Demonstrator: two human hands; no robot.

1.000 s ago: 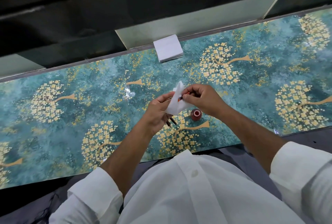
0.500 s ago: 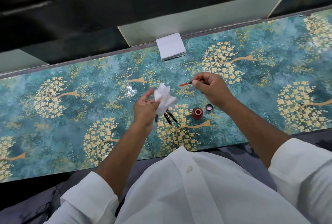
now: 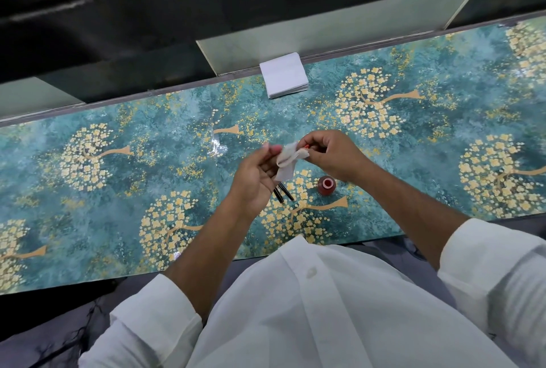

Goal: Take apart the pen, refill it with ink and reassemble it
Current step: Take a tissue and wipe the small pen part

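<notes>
Teal, glossy and printed with gold blossom trees, the counter [image 3: 124, 196] runs across the middle of the frame, a dark drop beyond its far edge. At centre, the right hand [image 3: 334, 158] pinches a slim pen refill with an orange-red tip [image 3: 307, 146] between thumb and fingertips; only that tip shows, poking left out of the grip. The left hand [image 3: 257, 178] holds a crumpled white tissue [image 3: 288, 160] in its fingers, pressed right against the refill's tip, probably to wipe off ink before reassembly. Directly below the tissue, two black pen barrel pieces [image 3: 282, 192] lie on the counter, partly hidden by the left hand and within easy reach. A small round red ink bottle [image 3: 326, 185] stands open just right of them, under the right wrist. At upper centre, a stack of white square tissues [image 3: 283, 75] waits by the far edge.
</notes>
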